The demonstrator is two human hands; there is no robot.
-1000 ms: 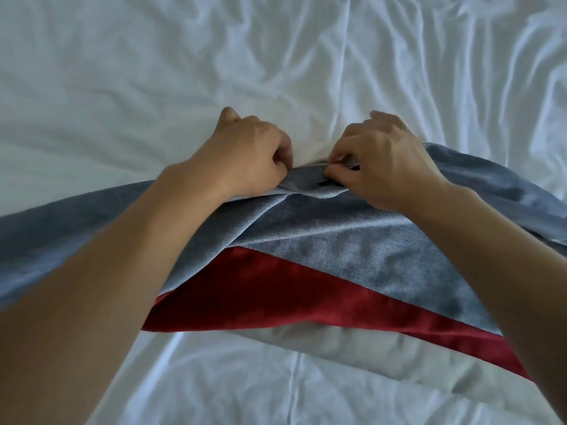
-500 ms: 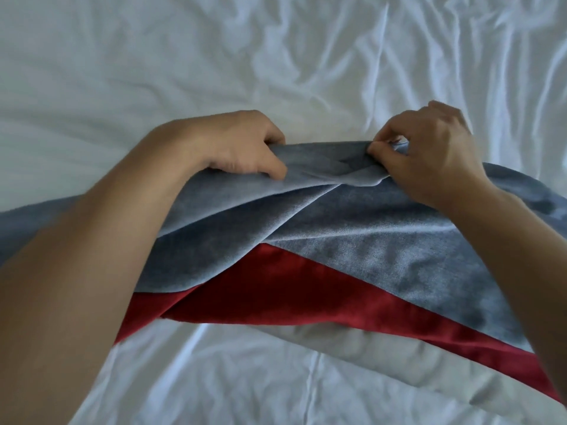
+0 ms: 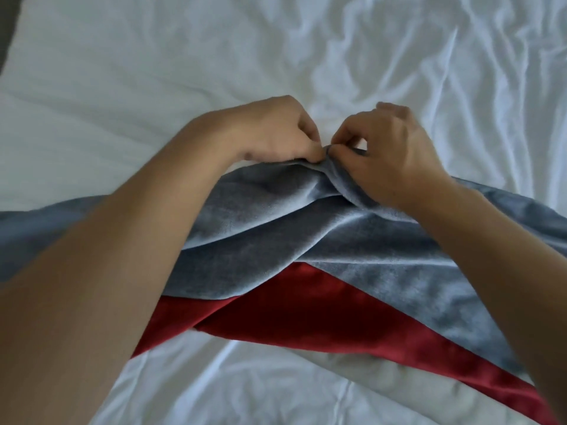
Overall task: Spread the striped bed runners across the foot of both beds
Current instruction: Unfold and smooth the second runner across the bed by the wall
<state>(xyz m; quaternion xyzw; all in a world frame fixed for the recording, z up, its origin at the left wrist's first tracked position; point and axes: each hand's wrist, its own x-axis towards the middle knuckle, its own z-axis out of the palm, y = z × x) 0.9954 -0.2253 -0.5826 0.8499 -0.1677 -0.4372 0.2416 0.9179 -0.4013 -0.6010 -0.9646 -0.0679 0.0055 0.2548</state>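
Note:
A velvet bed runner (image 3: 352,240) with a grey-blue stripe, a red stripe and a pale grey stripe lies bunched and twisted across the white bed sheet (image 3: 153,72). My left hand (image 3: 276,133) and my right hand (image 3: 392,148) meet at the runner's far grey edge, both pinching the same raised fold between thumb and fingers. The fold is lifted off the sheet. My forearms cover much of the runner at left and right.
Wrinkled white sheet fills the far half and the near strip below the runner. A dark edge (image 3: 7,29) of the bed or floor shows at the top left corner.
My hands were spread apart along the grey edge half a second ago; now they have come together at the middle, pinching one fold. The view has shifted slightly.

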